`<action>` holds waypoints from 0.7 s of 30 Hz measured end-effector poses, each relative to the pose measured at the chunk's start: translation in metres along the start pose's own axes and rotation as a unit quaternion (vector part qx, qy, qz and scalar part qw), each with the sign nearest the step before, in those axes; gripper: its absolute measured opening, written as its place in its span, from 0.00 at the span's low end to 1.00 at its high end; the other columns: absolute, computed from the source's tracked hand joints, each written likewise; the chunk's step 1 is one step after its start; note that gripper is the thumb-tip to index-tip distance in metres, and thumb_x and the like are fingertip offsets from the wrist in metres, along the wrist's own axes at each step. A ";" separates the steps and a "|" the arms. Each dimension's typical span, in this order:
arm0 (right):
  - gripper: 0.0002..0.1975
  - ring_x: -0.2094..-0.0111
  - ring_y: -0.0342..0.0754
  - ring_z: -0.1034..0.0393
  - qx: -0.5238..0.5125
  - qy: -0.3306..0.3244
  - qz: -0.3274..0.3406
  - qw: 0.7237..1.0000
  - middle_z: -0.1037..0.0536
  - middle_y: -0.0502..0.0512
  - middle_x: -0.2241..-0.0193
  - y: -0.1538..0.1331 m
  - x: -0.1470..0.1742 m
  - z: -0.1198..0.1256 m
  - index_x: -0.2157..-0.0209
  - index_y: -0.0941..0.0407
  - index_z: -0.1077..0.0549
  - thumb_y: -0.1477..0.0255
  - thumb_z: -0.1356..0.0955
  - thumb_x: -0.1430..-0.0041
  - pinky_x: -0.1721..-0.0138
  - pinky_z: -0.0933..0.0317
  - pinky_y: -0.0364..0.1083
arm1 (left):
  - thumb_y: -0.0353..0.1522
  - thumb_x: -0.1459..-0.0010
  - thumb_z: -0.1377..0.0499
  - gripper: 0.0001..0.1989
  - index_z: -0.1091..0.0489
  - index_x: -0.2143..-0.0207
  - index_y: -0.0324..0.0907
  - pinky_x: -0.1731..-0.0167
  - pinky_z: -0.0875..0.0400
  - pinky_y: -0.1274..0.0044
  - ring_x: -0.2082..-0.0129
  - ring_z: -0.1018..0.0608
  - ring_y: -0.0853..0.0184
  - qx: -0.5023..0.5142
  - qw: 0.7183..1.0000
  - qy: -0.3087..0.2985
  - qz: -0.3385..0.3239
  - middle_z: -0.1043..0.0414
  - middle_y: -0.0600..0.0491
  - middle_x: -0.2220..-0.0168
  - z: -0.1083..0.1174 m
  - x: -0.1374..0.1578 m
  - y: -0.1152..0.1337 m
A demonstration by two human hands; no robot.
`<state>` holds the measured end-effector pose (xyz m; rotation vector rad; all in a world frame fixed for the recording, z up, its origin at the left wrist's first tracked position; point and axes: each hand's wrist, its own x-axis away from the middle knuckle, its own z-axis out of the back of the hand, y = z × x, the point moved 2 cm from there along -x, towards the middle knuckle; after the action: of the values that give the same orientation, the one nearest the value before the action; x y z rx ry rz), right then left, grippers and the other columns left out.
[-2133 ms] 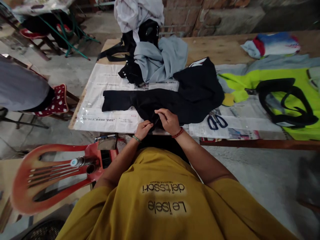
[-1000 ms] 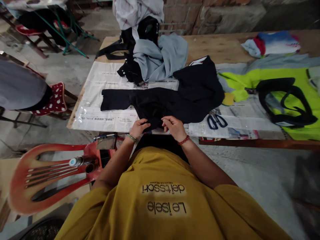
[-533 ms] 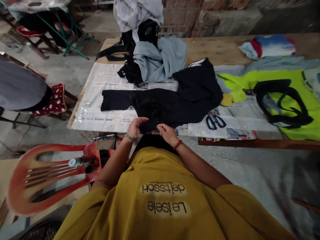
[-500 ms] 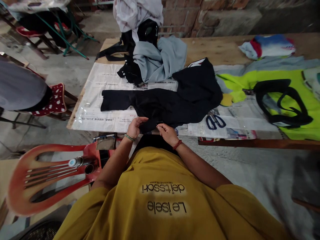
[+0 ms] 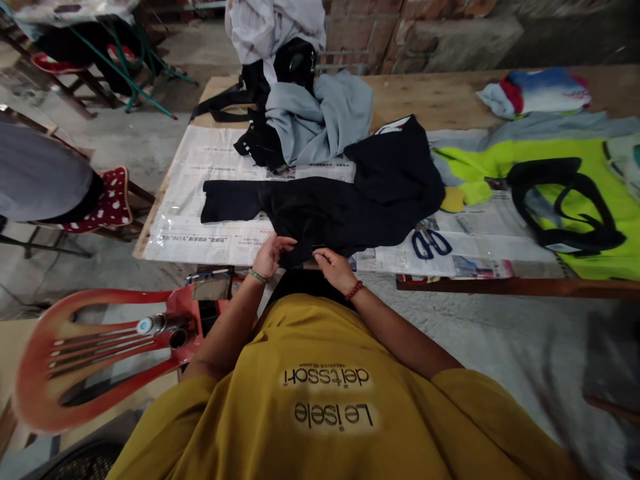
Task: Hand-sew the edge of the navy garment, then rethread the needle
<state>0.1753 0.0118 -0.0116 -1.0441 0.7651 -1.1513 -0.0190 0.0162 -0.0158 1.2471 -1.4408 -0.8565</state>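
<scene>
At dark garment (image 5: 320, 207), six-o'clock edge, right hand (image 5: 336, 268) is pinching an unidentifiable tiny item (image 5: 319, 247), likely for precision; left hand (image 5: 270, 255), grip unclear, is seemingly steadying it.

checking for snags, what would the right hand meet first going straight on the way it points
The dark garment: the right hand points forward and to the left, straight at its near part. It may already be touching, as depth is hard to judge here.
</scene>
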 end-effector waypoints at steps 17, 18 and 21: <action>0.12 0.76 0.43 0.33 0.055 -0.022 -0.039 0.997 0.27 0.48 0.79 0.003 -0.004 -0.004 0.65 0.54 0.26 0.70 0.40 0.41 0.73 0.41 0.41 | 0.49 0.38 0.53 0.30 0.31 0.46 0.35 0.56 0.31 0.71 0.63 0.22 0.61 -0.174 0.957 -0.221 -0.071 0.22 0.48 0.73 -0.019 0.021 0.005; 0.12 0.76 0.43 0.33 0.054 -0.024 -0.044 0.997 0.26 0.48 0.78 0.003 -0.004 -0.004 0.64 0.54 0.26 0.71 0.41 0.41 0.73 0.41 0.41 | 0.49 0.38 0.53 0.31 0.32 0.45 0.35 0.57 0.31 0.71 0.63 0.22 0.61 -0.170 0.959 -0.215 -0.076 0.22 0.47 0.73 -0.020 0.023 0.004; 0.12 0.79 0.41 0.33 0.053 -0.036 -0.062 0.996 0.26 0.47 0.77 0.003 -0.003 -0.004 0.63 0.54 0.27 0.70 0.41 0.41 0.74 0.41 0.40 | 0.49 0.38 0.53 0.31 0.34 0.44 0.33 0.58 0.30 0.70 0.64 0.22 0.61 -0.162 0.963 -0.198 -0.087 0.22 0.48 0.74 -0.021 0.027 0.002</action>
<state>0.1719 0.0142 -0.0156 -1.0494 0.5819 -1.2394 0.0016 -0.0079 -0.0021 0.9956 -1.4327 -1.4653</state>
